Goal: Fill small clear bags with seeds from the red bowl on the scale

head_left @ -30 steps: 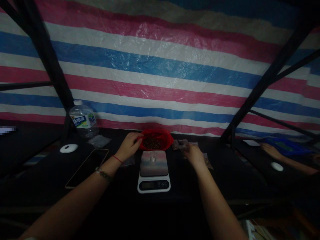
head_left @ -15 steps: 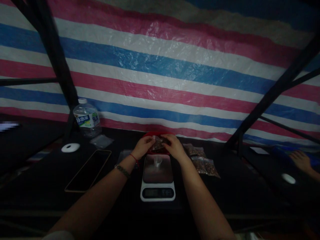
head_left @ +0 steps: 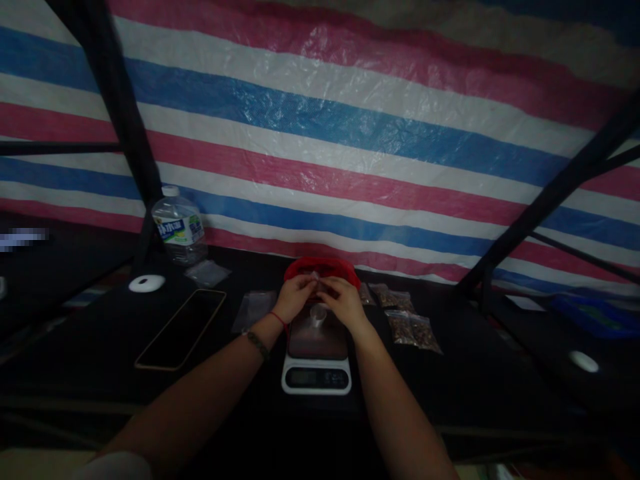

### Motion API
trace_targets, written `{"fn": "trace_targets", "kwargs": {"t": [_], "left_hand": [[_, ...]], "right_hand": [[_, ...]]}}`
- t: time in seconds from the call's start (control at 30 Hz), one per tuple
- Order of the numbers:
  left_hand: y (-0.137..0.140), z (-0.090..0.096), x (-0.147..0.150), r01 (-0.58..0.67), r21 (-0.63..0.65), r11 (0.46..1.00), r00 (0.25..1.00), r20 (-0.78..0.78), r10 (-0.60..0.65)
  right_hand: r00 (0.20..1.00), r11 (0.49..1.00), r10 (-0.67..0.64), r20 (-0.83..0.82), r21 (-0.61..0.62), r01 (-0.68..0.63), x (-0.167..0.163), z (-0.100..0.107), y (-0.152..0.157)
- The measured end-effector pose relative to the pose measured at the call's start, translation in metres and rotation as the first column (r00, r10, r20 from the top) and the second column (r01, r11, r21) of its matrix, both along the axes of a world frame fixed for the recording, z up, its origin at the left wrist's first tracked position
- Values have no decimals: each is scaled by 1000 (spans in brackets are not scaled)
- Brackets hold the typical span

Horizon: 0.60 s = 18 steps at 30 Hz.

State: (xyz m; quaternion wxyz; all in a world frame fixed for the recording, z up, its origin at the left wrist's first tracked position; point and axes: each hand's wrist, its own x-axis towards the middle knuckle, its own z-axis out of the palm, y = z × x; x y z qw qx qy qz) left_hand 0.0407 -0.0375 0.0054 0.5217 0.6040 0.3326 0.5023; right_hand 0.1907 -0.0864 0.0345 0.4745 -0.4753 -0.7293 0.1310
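Note:
My left hand (head_left: 296, 298) and my right hand (head_left: 341, 302) meet above the far end of a white digital scale (head_left: 317, 360). Together they pinch a small clear plastic bag (head_left: 317, 280); what it contains is hard to make out. Just behind the hands stands a red bowl (head_left: 322, 269) with dark brown contents, mostly hidden by my fingers. A small clear cup (head_left: 318, 314) rests on the scale's platform under the hands.
Several filled small bags (head_left: 411, 327) lie right of the scale, empty clear bags (head_left: 254, 309) left of it. A phone (head_left: 181, 328), a white round object (head_left: 147, 283) and a water bottle (head_left: 179, 229) sit at the left. Black frame posts and a striped tarp stand behind.
A second ago my left hand was at the red bowl and my right hand on the bags at the right. Both hands have since come together on a small bag above the scale.

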Motion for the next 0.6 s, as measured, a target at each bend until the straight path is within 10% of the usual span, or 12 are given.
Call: {"fn": "trace_targets", "kwargs": {"t": [0.6], "left_hand": [[-14, 16, -6, 16, 349, 937, 971, -229, 69]], "right_hand": [[976, 974, -187, 117, 148, 169, -5, 2, -8]]}}
